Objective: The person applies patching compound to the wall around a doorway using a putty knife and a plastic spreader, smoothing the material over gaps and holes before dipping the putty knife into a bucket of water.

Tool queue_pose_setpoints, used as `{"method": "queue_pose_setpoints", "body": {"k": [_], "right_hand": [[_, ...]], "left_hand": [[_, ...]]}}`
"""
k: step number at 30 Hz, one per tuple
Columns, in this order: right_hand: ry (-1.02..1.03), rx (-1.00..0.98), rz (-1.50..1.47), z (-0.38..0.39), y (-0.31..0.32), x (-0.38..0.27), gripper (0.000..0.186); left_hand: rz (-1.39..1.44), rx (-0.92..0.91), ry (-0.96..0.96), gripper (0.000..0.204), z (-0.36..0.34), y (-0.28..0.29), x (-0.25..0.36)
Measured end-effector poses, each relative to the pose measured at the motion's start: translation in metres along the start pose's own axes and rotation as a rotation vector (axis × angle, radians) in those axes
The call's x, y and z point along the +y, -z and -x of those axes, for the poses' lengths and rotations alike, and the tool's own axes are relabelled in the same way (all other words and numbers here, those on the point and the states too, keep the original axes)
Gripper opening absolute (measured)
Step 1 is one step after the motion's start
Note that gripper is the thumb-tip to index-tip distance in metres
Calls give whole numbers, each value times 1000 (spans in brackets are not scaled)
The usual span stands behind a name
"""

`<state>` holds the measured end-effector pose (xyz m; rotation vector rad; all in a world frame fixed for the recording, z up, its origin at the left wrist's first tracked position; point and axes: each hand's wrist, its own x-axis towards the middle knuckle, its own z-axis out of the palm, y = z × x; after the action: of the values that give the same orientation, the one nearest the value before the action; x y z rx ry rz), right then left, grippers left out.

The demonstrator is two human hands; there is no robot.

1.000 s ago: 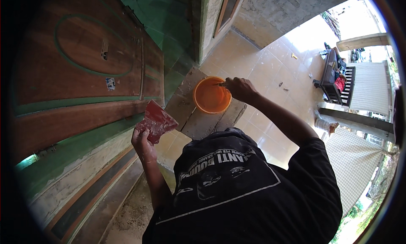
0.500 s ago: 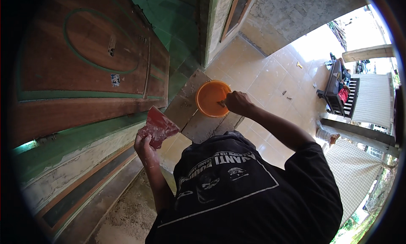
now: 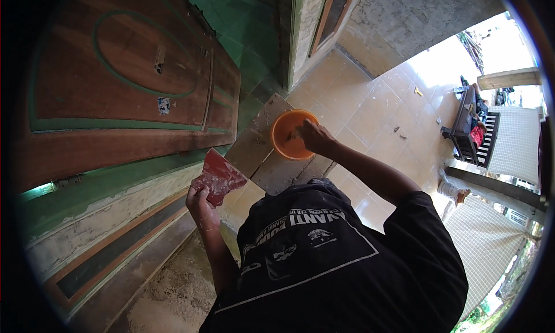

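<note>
My left hand (image 3: pixel 201 203) grips an irregular flat red piece (image 3: pixel 214 180) smeared with pale paste, held out at the lower left of the orange bucket. My right hand (image 3: pixel 315 138) is closed on a small tool (image 3: pixel 293 135), whose far end is down inside the orange bucket (image 3: pixel 278 149); the tool's shape is hard to make out there. The bucket sits upright on weathered boards (image 3: pixel 260 171) lying on the floor. My black T-shirt fills the lower middle of the view.
A wooden door (image 3: pixel 115 131) with green trim stands at the left, beside a green and off-white wall. A rough cement wall (image 3: pixel 404 21) is above. On the tiled floor (image 3: pixel 370 113) lie small scraps and a yellow object (image 3: pixel 417 91). A dark bench (image 3: pixel 462 136) piled with items is at the right.
My right hand has dipped from near the bucket's rim further in over it, with the tool lower inside. The view has shifted slightly; my left hand still holds the red piece.
</note>
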<state>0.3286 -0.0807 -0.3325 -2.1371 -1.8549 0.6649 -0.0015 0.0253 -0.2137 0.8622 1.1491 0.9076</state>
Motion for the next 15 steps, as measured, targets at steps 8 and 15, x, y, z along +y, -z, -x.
{"method": "queue_pose_setpoints", "body": {"k": [8,15], "right_hand": [[144,91,-167,-4,-35,-8,14],[146,-113,-111,-2,0,3,23]], "left_hand": [[5,15,-12,31,9,0,3],[-7,38,-9,36,18,9,-6]]}}
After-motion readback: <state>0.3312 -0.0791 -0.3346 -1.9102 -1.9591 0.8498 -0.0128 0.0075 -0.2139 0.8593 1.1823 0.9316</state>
